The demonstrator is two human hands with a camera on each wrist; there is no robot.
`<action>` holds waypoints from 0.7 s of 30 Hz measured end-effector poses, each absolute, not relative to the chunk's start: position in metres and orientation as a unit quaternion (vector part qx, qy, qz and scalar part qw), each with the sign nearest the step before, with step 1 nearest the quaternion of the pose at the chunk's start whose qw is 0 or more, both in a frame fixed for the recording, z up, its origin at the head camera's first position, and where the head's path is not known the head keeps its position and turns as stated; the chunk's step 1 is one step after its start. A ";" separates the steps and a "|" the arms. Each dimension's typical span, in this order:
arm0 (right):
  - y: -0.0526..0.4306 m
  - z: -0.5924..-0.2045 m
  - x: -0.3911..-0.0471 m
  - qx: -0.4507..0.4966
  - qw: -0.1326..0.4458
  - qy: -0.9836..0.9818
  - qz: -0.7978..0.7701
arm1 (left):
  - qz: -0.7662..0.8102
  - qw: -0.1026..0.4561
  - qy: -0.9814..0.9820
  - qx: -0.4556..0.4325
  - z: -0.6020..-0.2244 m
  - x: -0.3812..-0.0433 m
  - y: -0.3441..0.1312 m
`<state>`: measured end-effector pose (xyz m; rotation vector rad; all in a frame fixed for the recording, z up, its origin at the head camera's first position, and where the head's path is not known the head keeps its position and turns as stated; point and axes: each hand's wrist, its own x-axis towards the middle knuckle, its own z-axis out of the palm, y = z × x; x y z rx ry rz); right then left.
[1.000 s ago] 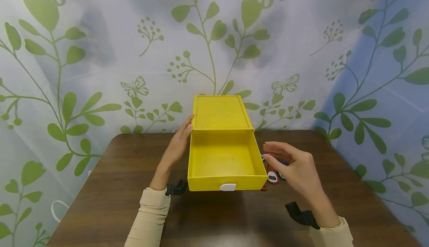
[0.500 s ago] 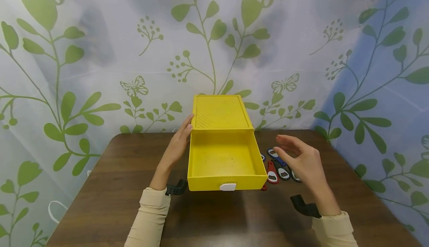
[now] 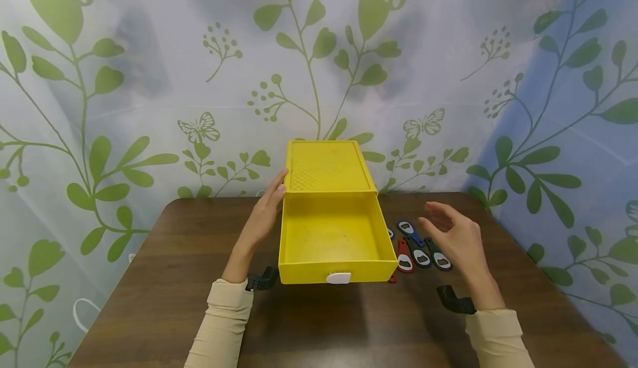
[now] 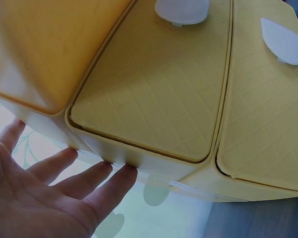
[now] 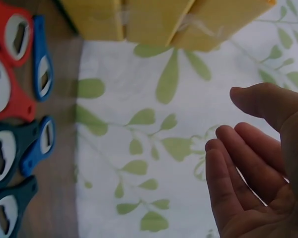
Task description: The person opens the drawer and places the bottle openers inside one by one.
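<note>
A yellow drawer unit (image 3: 329, 165) stands on the table, its top drawer (image 3: 305, 273) pulled out toward me and nothing visible inside. Against the unit's left side rest the fingertips of my left hand (image 3: 263, 215), fingers spread and nearly straight. In the left wrist view, two lower drawer fronts (image 4: 154, 89) with white handles (image 4: 183, 11) are closed. My right hand (image 3: 461, 240) hovers right of the unit, holding nothing, with thumb and fingers loosely bent and apart. Near it lie several bottle openers: red (image 3: 402, 248), blue (image 3: 415, 239) and dark green (image 3: 441, 261).
The brown wooden table (image 3: 189, 279) runs back to a leaf-patterned curtain (image 3: 224, 107). A white cable (image 3: 80, 312) hangs beyond the table's left edge. The pulled-out drawer's right side hides part of the bottle openers.
My right hand has drawn away to the right from beside the pulled-out drawer, uncovering more bottle openers. The left hand and the drawer unit have stayed put.
</note>
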<state>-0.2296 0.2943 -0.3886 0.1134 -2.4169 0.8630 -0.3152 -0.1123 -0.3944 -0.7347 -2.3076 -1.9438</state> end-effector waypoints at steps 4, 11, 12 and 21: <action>0.303 -0.398 -0.235 0.022 0.274 -0.909 0.313 | -0.626 0.018 -0.743 -0.237 -0.394 -0.315 -0.113; 0.316 -0.415 -0.244 -0.003 0.237 -0.923 0.303 | -0.625 0.018 -0.744 -0.234 -0.395 -0.315 -0.114; 0.318 -0.418 -0.245 -0.006 0.233 -0.925 0.302 | -0.623 0.021 -0.746 -0.234 -0.395 -0.315 -0.114; 0.333 -0.441 -0.253 -0.031 0.207 -0.935 0.286 | -0.620 0.022 -0.747 -0.239 -0.395 -0.317 -0.114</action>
